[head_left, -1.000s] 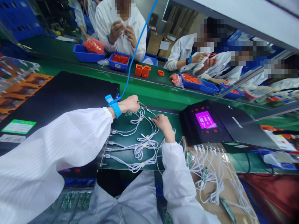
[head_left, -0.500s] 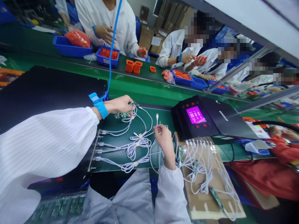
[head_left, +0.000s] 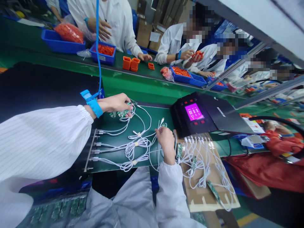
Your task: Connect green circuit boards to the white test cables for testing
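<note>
My left hand (head_left: 121,104), with a blue strap at the wrist, is closed on a cluster of small green circuit boards (head_left: 122,113). A white cable (head_left: 149,114) runs to one of these boards. My right hand (head_left: 165,138) is closed in a pinch on a white cable, whose plug (head_left: 162,121) sticks up just past the fingertips. A bit of green shows beside that plug, partly hidden by the fingers. Between my hands lie several bundled white cables (head_left: 136,144), plugged into a metal-edged panel (head_left: 91,151) on the left.
A black tester with a lit magenta screen (head_left: 194,112) stands right of centre. Below it, a cardboard sheet (head_left: 198,198) carries more white cables and green boards. Across the line, co-workers handle orange parts beside blue bins (head_left: 102,57). A blue cord (head_left: 97,47) hangs down to my wrist strap.
My right hand's plug has tipped from upright to a slant and sits lower. My left hand keeps hold of the boards. The whole view has shifted slightly.
</note>
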The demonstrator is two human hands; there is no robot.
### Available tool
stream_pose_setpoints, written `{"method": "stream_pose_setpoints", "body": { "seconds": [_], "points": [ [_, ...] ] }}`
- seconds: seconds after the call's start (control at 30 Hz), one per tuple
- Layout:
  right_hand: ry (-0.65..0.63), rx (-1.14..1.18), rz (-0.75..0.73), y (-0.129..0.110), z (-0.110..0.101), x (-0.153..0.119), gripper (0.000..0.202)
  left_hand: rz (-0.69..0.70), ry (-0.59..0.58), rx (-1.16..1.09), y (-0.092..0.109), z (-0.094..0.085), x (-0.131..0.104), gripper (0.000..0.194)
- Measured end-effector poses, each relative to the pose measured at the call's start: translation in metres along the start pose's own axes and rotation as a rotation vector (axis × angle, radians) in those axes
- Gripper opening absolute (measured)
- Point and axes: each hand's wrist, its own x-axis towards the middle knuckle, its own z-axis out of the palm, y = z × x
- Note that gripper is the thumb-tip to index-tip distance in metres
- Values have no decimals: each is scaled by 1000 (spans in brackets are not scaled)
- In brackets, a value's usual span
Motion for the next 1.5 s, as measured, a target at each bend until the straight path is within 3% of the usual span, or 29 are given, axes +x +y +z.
{"method": "stream_pose_setpoints", "body": {
  "seconds": [0.23, 0.6, 0.73, 0.97, 1.13, 1.3, 1.5],
  "points": [
    [-115, -212, 77, -21, -5, -4, 29, 8, 14, 25, -1, -1, 1, 17],
    [26, -117, 7, -2, 18, 2, 16, 30, -3, 56, 3, -1, -5, 21],
    [46, 97, -1, 6, 16, 1, 18, -2, -14, -1, 5, 0, -5, 20],
    [78, 662, -340, 5, 25, 0, 29, 28, -210, -59, 8, 7, -8, 25],
    [-68, 998, -444, -16, 23, -9, 25, 92, -332, 16, 8, 8, -12, 39],
    [-19, 1095, -529, -31, 11, -16, 28, 63, -393, 44, 13, 11, -16, 49],
    [-13, 1197, -473, -31, 10, -20, 25, 70, -382, 157, 12, 11, -15, 46]
  ]
}}
